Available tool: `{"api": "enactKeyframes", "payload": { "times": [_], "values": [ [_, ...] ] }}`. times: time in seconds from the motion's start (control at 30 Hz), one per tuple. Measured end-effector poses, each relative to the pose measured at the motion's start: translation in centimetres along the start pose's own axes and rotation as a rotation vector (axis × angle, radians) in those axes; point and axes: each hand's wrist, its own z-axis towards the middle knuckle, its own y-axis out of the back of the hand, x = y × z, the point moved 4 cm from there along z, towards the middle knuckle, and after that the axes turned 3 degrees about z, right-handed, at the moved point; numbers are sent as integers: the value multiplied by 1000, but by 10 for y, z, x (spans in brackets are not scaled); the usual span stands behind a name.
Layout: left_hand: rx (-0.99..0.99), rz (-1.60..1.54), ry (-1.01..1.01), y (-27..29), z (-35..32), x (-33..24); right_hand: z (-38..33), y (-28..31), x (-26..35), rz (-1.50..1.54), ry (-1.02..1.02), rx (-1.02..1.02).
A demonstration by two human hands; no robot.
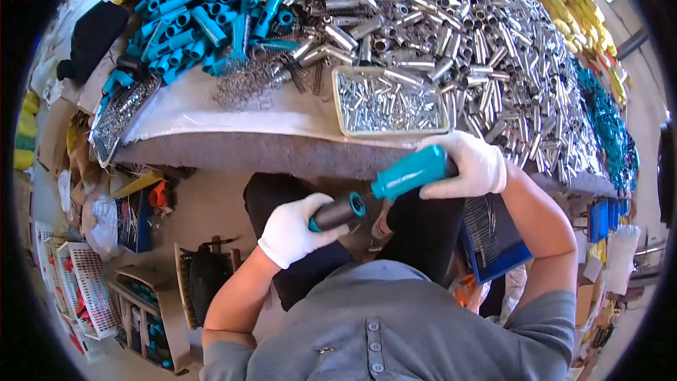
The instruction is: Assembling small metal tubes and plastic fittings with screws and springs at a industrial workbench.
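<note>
Both my hands wear white gloves and meet over my lap, below the table's front edge. My left hand (290,233) is closed round a black cylindrical sleeve (334,214) with a teal rim, its hollow end facing right. In my right hand (471,166) is a glossy teal plastic handle (411,172), tilted so that its narrower neck points down and left toward the sleeve. A small gap separates the two parts. My right fingers cover the handle's wide end, where a dark bit shows.
On the table (233,123) stands a cream tray (342,109) of small metal pins. Behind it lie heaped metal tubes (486,49), springs (247,83) and teal handles (180,25). A metal scoop (116,123) sits at the left edge. Blue crates (486,268) stand by my right leg.
</note>
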Motion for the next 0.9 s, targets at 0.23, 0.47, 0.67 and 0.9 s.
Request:
{"api": "enactKeyframes", "payload": {
  "times": [0.23, 0.47, 0.67, 0.9],
  "values": [
    [704, -606, 86, -85, -52, 9, -27, -75, 0, -225, 379, 266],
    [994, -825, 74, -113, -58, 14, -37, -90, 29, -765, 947, 37],
    [213, 141, -18, -82, -49, -6, -61, -105, -37, 232, -213, 295],
    [-149, 357, 76, -36, -25, 1, -59, -57, 12, 325, 246, -239]
  ]
}}
